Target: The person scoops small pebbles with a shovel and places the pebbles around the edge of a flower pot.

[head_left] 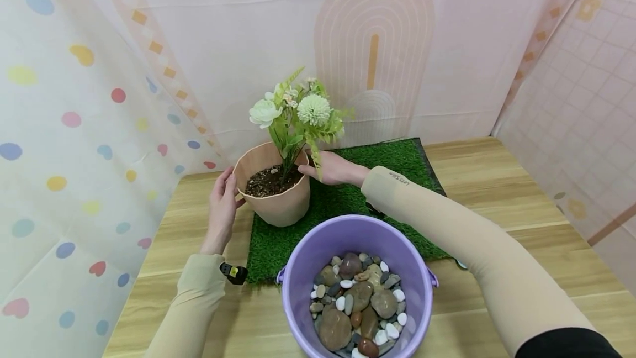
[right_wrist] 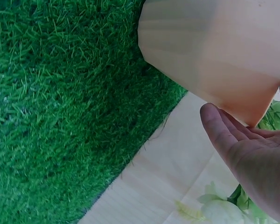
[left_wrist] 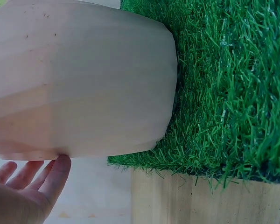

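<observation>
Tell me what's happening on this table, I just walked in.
Someone has their left hand and right hand on opposite sides of a flower pot. The pot stands at the left edge of a grass mat, with pale flowers in its dark soil. Nearer the person is a purple bucket with stones inside.

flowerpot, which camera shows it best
The head view: it shows the flowerpot from rim to base, plus the soil inside. The left wrist and right wrist views show only parts of its outer wall up close, cut off by the picture edge.
</observation>
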`<action>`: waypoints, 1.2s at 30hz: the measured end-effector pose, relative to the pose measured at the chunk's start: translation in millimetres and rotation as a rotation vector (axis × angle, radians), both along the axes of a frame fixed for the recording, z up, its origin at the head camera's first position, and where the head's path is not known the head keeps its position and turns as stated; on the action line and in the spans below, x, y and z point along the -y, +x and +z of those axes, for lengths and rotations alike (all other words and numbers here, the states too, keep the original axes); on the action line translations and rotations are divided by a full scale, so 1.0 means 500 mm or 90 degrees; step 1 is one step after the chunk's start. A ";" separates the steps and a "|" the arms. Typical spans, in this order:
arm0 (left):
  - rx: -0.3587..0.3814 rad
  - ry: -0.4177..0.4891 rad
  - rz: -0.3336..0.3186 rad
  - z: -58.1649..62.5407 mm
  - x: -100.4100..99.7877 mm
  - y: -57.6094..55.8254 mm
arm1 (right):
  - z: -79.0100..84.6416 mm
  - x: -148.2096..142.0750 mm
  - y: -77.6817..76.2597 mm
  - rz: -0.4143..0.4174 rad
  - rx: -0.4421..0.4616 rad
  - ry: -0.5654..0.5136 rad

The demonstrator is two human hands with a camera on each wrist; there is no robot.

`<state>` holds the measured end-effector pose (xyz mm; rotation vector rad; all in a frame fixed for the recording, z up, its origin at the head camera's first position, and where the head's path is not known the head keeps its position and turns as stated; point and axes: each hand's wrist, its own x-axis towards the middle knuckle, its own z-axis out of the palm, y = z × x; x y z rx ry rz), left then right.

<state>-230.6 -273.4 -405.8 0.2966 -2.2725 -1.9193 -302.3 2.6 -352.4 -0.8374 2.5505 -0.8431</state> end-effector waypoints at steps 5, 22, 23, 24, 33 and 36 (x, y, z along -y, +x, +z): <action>0.008 -0.003 -0.009 -0.001 0.002 -0.002 | -0.005 0.000 0.000 -0.001 0.008 -0.017; 0.000 0.008 -0.019 -0.006 0.003 -0.007 | -0.008 0.006 0.000 -0.010 0.047 -0.069; -0.002 0.005 -0.020 -0.006 0.003 -0.008 | -0.008 0.006 0.000 -0.014 0.055 -0.076; -0.005 0.005 -0.020 -0.006 0.003 -0.008 | -0.008 0.007 0.000 -0.018 0.062 -0.083; -0.013 -0.001 -0.005 -0.009 0.001 -0.008 | -0.010 0.017 0.004 -0.052 0.084 -0.126; -0.013 0.002 0.000 -0.008 -0.004 -0.006 | -0.011 0.020 0.007 -0.070 0.077 -0.137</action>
